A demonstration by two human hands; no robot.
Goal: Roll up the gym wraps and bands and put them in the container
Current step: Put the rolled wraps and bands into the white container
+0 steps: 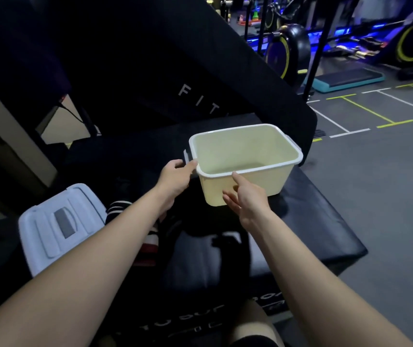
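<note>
Now both hands, left hand and right hand, reach the container.

We see our left hand gripping the cream container's corner, our right hand touching its near wall on the black counter

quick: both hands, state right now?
Left hand: gripping the container at its near-left corner, by the latch.
Right hand: open, fingers straight against the container's near wall, holding nothing.
</note>
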